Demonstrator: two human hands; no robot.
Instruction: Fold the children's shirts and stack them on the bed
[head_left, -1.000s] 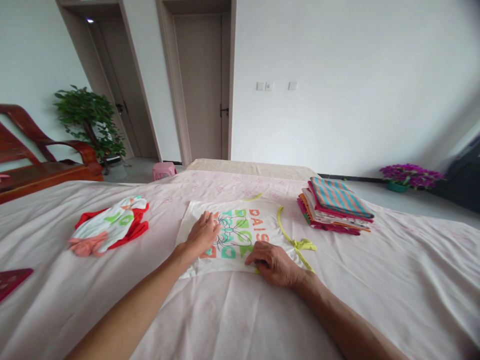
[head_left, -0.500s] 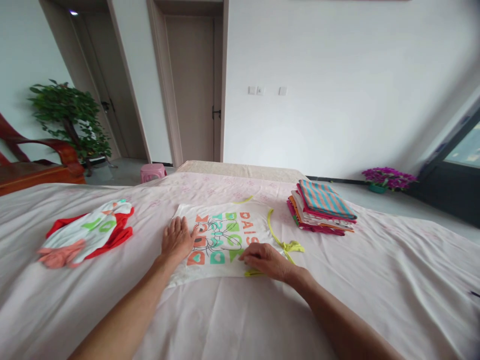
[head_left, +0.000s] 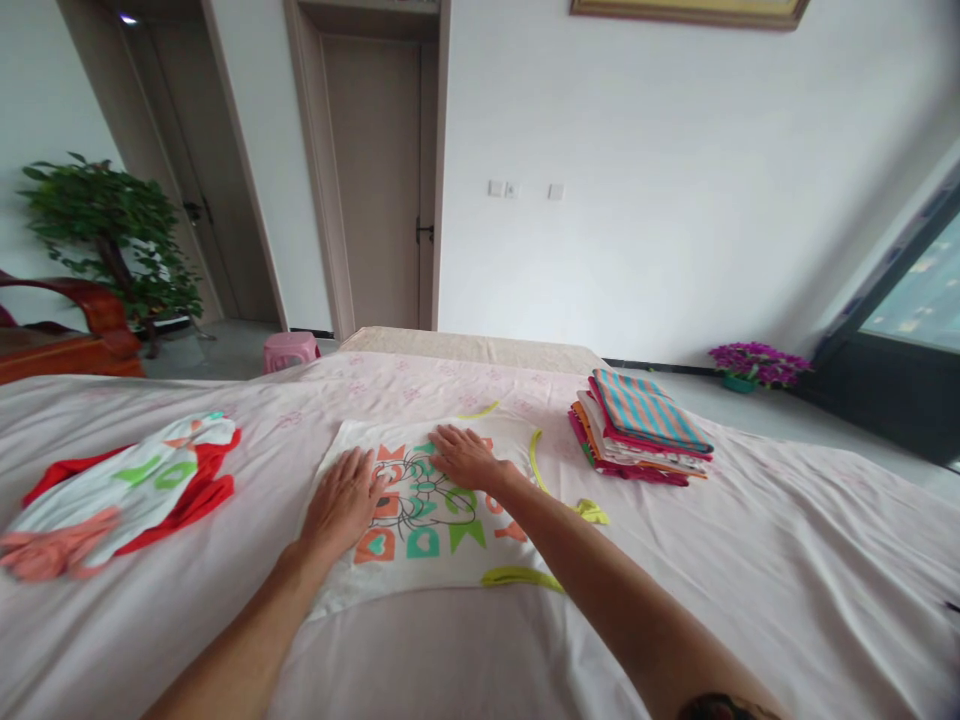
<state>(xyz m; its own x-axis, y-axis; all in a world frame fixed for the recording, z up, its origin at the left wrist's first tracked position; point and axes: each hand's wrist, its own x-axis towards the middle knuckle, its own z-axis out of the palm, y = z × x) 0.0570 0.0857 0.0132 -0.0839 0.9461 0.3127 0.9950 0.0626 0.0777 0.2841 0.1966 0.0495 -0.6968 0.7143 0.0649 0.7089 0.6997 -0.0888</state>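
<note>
A white sleeveless top (head_left: 442, 575) with coloured letters and yellow-green trim lies spread on the pale pink sheet (head_left: 450, 660), its neck side toward the right. My left hand (head_left: 346, 500) rests flat on its left part, fingers stretched out. Palm down, my right hand (head_left: 466, 458) lies on the upper middle of the print and covers some letters. Past my right forearm, a yellow-green tie (head_left: 592, 512) sticks out at the neck edge. Neither hand grips the cloth.
At the right stands a stack of folded clothes (head_left: 649, 425), a striped piece on top. A crumpled white and red garment (head_left: 150, 490) lies at the left. Beyond the sheet are a pink stool (head_left: 291, 352), a potted plant (head_left: 112, 235) and purple flowers (head_left: 757, 362).
My right hand has moved from the top's lower right, fingers curled, up and left onto the print, fingers now stretched. My left hand stays flat on the left part. The view has shifted slightly.
</note>
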